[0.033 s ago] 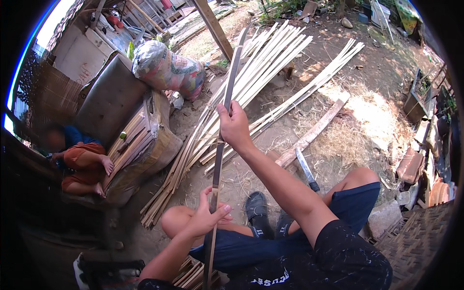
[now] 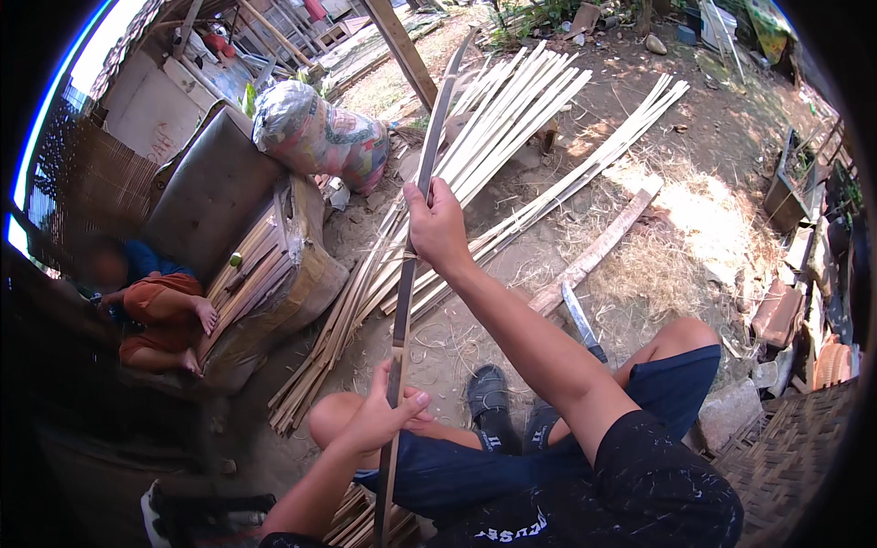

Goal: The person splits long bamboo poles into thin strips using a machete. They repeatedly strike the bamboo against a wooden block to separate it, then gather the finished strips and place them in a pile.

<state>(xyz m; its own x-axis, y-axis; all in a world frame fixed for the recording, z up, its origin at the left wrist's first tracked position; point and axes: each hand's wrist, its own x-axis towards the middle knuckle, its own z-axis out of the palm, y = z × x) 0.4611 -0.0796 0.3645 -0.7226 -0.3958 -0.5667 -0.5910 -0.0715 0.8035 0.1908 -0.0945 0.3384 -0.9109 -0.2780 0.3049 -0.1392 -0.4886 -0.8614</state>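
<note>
A long, narrow bamboo strip (image 2: 403, 315), dark on its face, runs slantwise from the lower edge up past my knees to the far side. My right hand (image 2: 437, 228) is closed round its upper half, thumb lying along it. Lower down, between my knees, my left hand (image 2: 391, 418) holds the same strip between thumb and fingers. Beyond lies a big sheaf of pale split bamboo strips (image 2: 512, 128), with a thinner bundle (image 2: 594, 164) to its right. More strips (image 2: 356, 516) show beneath my left forearm.
A knife (image 2: 581, 320) leans by a length of wood (image 2: 598, 247) near my right knee. At left, a person (image 2: 164, 292) sits on a worn sofa (image 2: 215, 187) beside stacked sticks. A stuffed sack (image 2: 320, 137) stands behind; rubble and bricks (image 2: 776, 310) line the right.
Both hands have shifted slightly left with the bamboo strip, and its lower part has swung left. My grip on it looks the same.
</note>
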